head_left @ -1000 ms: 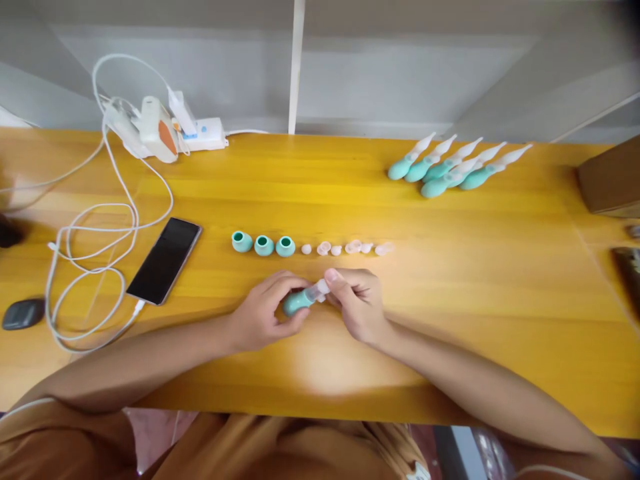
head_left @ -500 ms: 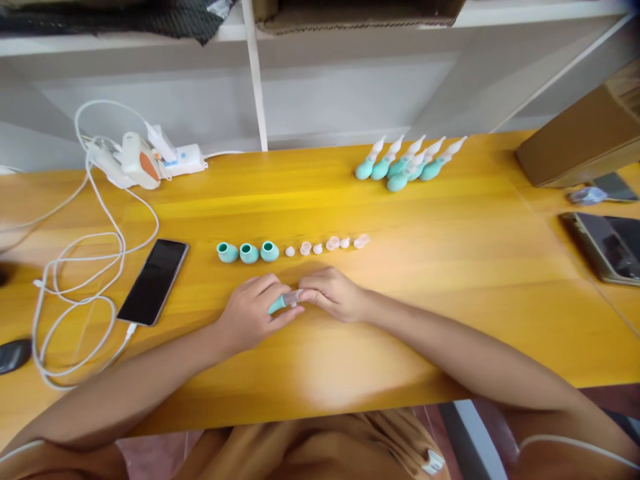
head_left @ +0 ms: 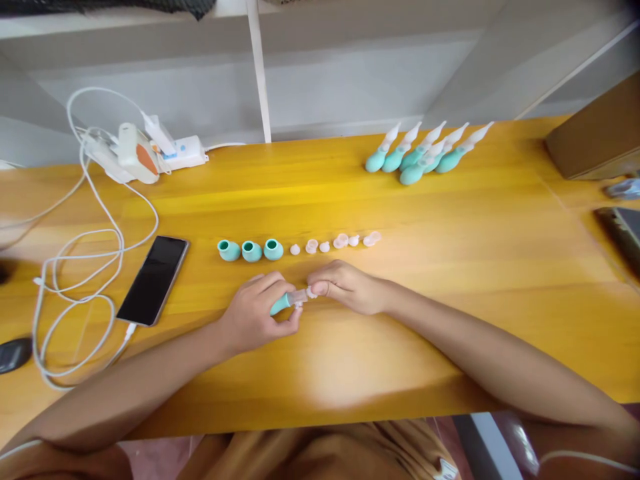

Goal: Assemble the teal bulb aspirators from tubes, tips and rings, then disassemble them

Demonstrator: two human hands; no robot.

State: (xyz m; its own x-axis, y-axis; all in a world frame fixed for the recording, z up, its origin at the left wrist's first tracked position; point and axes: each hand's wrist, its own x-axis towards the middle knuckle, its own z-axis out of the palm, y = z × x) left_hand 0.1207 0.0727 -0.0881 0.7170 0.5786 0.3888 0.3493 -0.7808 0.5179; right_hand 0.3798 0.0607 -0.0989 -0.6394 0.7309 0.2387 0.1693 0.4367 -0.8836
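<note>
My left hand (head_left: 254, 312) is wrapped round a teal bulb syringe (head_left: 281, 304), whose clear tube (head_left: 298, 297) points right. The palm and fingers hide most of the bulb. At the tube's far end my right hand (head_left: 350, 287) pinches a small whitish translucent piece (head_left: 312, 292); whether it is joined to the tube I cannot tell. Just beyond the hands stands a row of three teal bulbs (head_left: 251, 251) with open necks. To their right lies a line of small translucent pale parts (head_left: 341, 241).
Several teal bulb syringes with pale tips (head_left: 412, 175) stand in a group at the back. A phone (head_left: 154, 280) on a white charging cable (head_left: 111, 303) lies left, before a power strip (head_left: 185, 155). A cardboard box (head_left: 595, 137) is at the back right.
My right hand has moved slightly right, and the translucent piece in its fingers now shows at the tube's end. The left hand keeps hold of the bulb syringe. The view has shifted a little.
</note>
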